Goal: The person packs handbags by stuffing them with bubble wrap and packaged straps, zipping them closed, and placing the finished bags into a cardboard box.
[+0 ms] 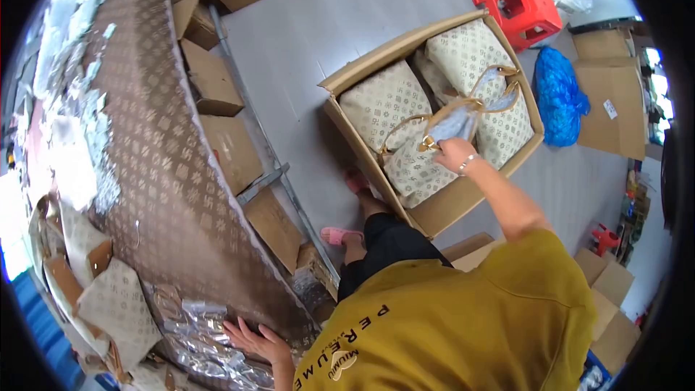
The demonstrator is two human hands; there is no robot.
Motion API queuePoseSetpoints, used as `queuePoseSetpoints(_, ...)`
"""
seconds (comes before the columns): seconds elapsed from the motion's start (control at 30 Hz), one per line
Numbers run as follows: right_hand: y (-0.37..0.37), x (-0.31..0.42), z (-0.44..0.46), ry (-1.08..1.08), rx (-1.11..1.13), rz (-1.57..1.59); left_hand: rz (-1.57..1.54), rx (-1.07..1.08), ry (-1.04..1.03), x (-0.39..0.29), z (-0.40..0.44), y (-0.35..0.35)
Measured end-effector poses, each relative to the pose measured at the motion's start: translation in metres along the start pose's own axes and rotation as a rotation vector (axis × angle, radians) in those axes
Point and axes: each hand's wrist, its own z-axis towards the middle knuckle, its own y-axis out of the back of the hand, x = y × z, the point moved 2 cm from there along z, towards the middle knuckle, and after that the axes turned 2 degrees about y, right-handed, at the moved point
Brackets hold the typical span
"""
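My right hand [457,155] is closed on the top edge of a cream patterned handbag [420,174], beside a gold-coloured metal fitting. The bag's mouth gapes, showing a pale lining, and it sits in a large cardboard box [452,213] on the floor. Around it in the box are several similar bags, among them a handbag [384,101] with a tan handle and another bag [470,47] at the far end. Down at the lower left, my left hand [255,342] lies with fingers spread on the table, touching shiny clear plastic-wrapped pieces [210,337].
A brown patterned cloth covers the long table [166,174], with more cream bags [119,304] at its near end. Cardboard cartons [228,152] line a metal rail beneath it. Past the box stand a red stool [523,11], a blue plastic bag [557,98] and a carton [612,105].
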Motion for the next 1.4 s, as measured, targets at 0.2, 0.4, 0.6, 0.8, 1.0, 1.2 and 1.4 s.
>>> queuePoseSetpoints(0.2,0.136,0.166,-0.106,0.673,-0.243,0.147,0.032,-0.013,0.037,-0.002,-0.006,0.012)
queuePoseSetpoints(0.4,0.179,0.333,-0.244,1.371,-0.346,-0.406,-0.622,-0.141,-0.079,0.003,-0.005,0.071)
queuePoseSetpoints(0.6,0.131,0.428,-0.312,1.76,-0.385,-0.587,-1.128,-0.458,-0.223,0.017,-0.037,0.157)
queuePoseSetpoints(0.8,0.076,0.46,-0.358,1.917,-0.185,-0.621,-1.29,-0.242,-0.07,0.046,-0.102,0.134)
queuePoseSetpoints(1.0,0.144,0.5,-0.348,1.982,-0.212,-0.416,-1.515,0.015,0.329,0.056,-0.126,0.141)
queuePoseSetpoints(1.2,0.152,0.534,-0.273,1.669,0.226,-0.782,-1.198,-0.2,0.121,0.062,-0.145,0.173)
queuePoseSetpoints(1.4,0.101,0.587,-0.222,1.406,0.789,-0.532,-0.329,-0.501,0.244,0.007,-0.162,0.221)
